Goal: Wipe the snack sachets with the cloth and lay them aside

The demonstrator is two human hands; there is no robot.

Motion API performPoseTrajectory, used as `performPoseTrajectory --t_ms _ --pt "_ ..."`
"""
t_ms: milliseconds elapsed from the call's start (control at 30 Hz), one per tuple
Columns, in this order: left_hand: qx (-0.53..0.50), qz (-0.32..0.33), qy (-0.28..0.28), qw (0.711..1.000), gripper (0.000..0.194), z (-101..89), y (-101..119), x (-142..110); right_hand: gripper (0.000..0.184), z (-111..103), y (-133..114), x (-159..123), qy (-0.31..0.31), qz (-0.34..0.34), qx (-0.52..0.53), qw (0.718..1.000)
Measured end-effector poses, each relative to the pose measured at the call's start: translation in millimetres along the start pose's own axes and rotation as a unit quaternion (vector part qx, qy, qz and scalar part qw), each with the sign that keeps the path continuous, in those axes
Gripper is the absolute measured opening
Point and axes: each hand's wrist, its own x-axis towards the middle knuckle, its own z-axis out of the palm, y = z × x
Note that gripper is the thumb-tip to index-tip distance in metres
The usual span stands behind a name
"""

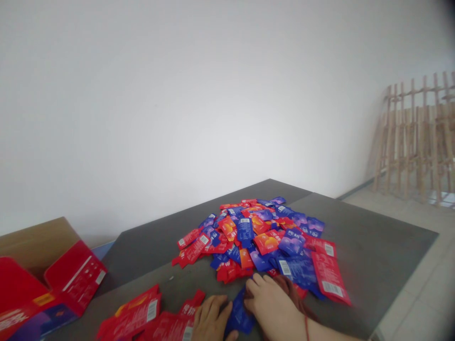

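Observation:
Low in the head view, a small blue pouch [241, 314] lies between my two hands. My right hand [272, 300] has its fingers curled over the pouch's upper right side. My left hand [212, 316] is bent at the pouch's left edge, its fingertips partly hidden. Just left of it lie red pouches [137, 310], overlapping on the dark table [377, 246]. Beyond my hands spreads a heap of mixed red and blue pouches [245, 229]. Dark brown fabric [289, 291] shows behind my right wrist.
An open cardboard box [76, 279], red and blue outside with brown flaps, stands at the left. A white wall [199, 104] runs behind the table. Wooden slatted frames [414, 137] lean at the far right above a tiled floor [423, 289].

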Motion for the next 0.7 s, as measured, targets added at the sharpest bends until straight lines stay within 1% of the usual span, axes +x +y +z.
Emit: performPoseTrajectory --t_ms 67,133,200,267,333,400,467,533,567,600,633,700 --pt "0.023 0.017 0.007 1.000 0.050 -3.4 -0.6 3.9 0.020 -1.2 0.9 5.3 -0.008 0.051 -0.008 0.999" --pt "0.046 0.027 0.018 0.998 0.049 -7.0 -1.1 7.2 0.023 -4.2 -1.0 10.0 -0.017 0.072 -0.009 0.997" --pt "0.067 0.023 0.038 0.997 0.052 -8.1 -1.1 8.8 0.024 -6.5 -6.0 10.8 -0.021 0.068 -0.003 0.997" --pt "0.069 0.018 0.060 0.996 0.058 -3.3 -0.9 8.0 0.022 -7.5 -13.3 7.3 -0.027 0.054 0.007 0.998" --pt "0.043 0.031 0.084 0.995 0.063 8.4 -1.0 5.5 0.021 -8.1 -19.5 2.6 -0.035 0.033 0.020 0.999" --pt "0.009 0.049 0.125 0.991 0.062 25.2 -1.6 2.4 0.022 -9.9 -20.1 0.0 -0.049 0.026 0.033 0.998" --pt "-0.009 0.069 0.177 0.982 0.056 41.9 -2.4 -0.2 0.022 -13.7 -13.4 1.3 -0.061 0.040 0.038 0.997" --pt "-0.011 0.080 0.210 0.974 0.053 53.3 -2.6 -1.9 0.020 -19.0 -2.7 6.0 -0.065 0.064 0.035 0.995" --pt "-0.010 0.079 0.214 0.974 0.054 55.9 -2.5 -2.3 0.017 -21.6 2.0 9.2 -0.064 0.073 0.031 0.995" --pt "-0.008 0.076 0.215 0.974 0.055 56.2 -2.3 -2.6 0.018 -23.9 5.0 12.8 -0.064 0.080 0.029 0.994" --pt "-0.005 0.073 0.213 0.974 0.056 54.2 -2.0 -2.6 0.024 -25.7 5.5 16.8 -0.064 0.084 0.027 0.994" --pt "-0.002 0.075 0.184 0.980 0.059 44.7 -1.6 -2.0 0.032 -27.2 -1.7 26.0 -0.067 0.083 0.027 0.994"
